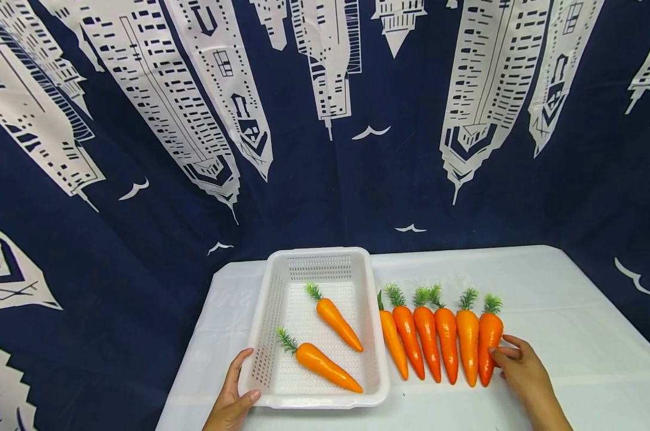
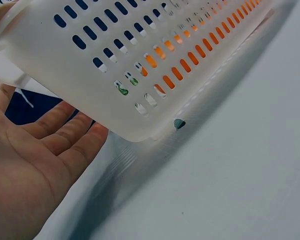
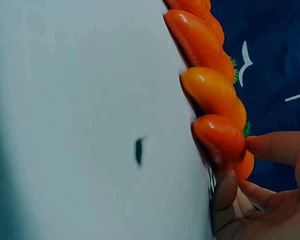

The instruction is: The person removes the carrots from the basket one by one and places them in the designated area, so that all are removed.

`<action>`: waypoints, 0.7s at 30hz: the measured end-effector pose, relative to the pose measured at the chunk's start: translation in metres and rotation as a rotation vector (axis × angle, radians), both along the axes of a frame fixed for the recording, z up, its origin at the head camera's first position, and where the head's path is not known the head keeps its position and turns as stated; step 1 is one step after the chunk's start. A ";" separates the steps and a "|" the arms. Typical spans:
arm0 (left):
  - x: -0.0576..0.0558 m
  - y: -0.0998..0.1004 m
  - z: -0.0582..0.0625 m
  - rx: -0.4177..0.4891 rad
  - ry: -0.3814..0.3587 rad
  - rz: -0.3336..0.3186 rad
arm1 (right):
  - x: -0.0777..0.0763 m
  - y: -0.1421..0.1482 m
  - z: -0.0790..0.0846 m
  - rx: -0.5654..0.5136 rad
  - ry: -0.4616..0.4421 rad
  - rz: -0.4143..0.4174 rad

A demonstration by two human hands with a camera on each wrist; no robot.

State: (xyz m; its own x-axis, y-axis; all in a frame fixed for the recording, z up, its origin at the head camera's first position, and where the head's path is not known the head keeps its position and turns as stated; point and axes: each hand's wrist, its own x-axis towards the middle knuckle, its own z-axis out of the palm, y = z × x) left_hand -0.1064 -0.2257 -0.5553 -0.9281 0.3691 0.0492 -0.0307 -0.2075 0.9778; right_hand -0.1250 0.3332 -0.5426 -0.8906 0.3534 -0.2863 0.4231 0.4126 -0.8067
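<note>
A white plastic basket [image 1: 381,383] stands on the table with two orange carrots inside, an upper carrot [image 1: 338,323] and a lower carrot [image 1: 325,366], both with green tops. My left hand [image 1: 230,398] holds its front left corner, thumb at the front rim and fingers along the left side. In the left wrist view, fingers [image 2: 75,132] lie against the perforated wall. Right of the basket, several carrots lie side by side, tops pointing away. My right hand [image 1: 527,374] pinches the rightmost carrot [image 1: 489,338], a redder one, by its side; the right wrist view shows this carrot [image 3: 220,137] between thumb and fingers.
The row's leftmost carrot [image 1: 394,344] lies right beside the basket wall. A white cloth covers the table [image 1: 578,323]. Behind it hangs a dark blue curtain [image 1: 400,179] printed with white buildings and birds.
</note>
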 end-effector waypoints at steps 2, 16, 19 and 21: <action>0.000 0.000 0.000 0.001 -0.002 0.002 | 0.000 0.000 0.000 0.003 -0.006 -0.006; 0.002 0.002 0.004 0.014 -0.012 0.011 | 0.002 0.003 0.003 0.040 -0.007 -0.088; 0.002 0.003 0.004 0.014 -0.007 0.008 | 0.003 0.001 0.005 0.025 0.035 -0.101; 0.002 0.003 0.004 0.014 -0.006 0.008 | 0.004 0.000 0.007 0.018 0.059 -0.112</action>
